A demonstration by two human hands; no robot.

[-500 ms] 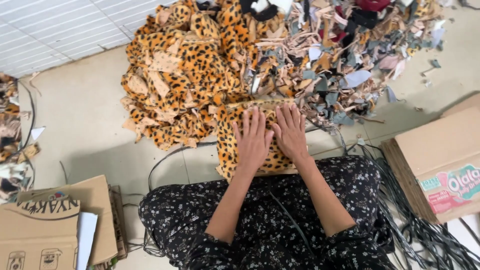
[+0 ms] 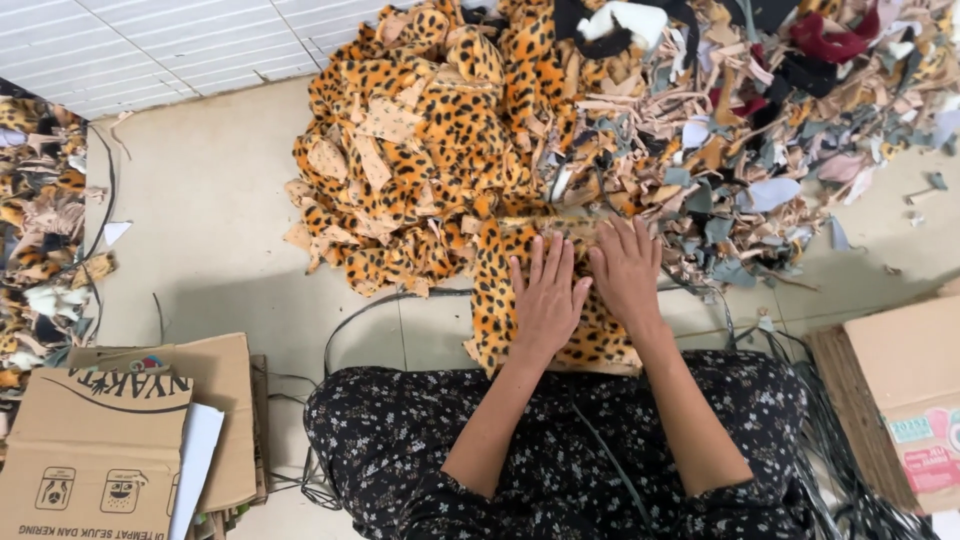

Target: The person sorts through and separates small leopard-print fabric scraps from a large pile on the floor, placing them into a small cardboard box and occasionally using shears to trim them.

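A piece of orange leopard-print fabric [image 2: 500, 290] lies flat on the floor just in front of my knees. My left hand [image 2: 545, 295] rests palm down on it with fingers spread. Beside it, my right hand [image 2: 627, 270] presses flat on the same piece, fingers apart. Neither hand grips anything. Behind the piece rises a big heap of leopard-print scraps [image 2: 420, 150]. My lap is covered by a dark flowered garment [image 2: 570, 460].
A mixed pile of grey, pink and dark offcuts [image 2: 780, 120] spreads at the upper right. Flattened cardboard boxes [image 2: 110, 440] lie at the lower left, another carton [image 2: 900, 390] at the right. More leopard scraps [image 2: 40, 230] sit at the left edge. Dark straps [image 2: 800, 390] trail by my right knee.
Both hands stay flat on the leopard fabric. They have spread slightly apart, the right hand sliding a little away from me.
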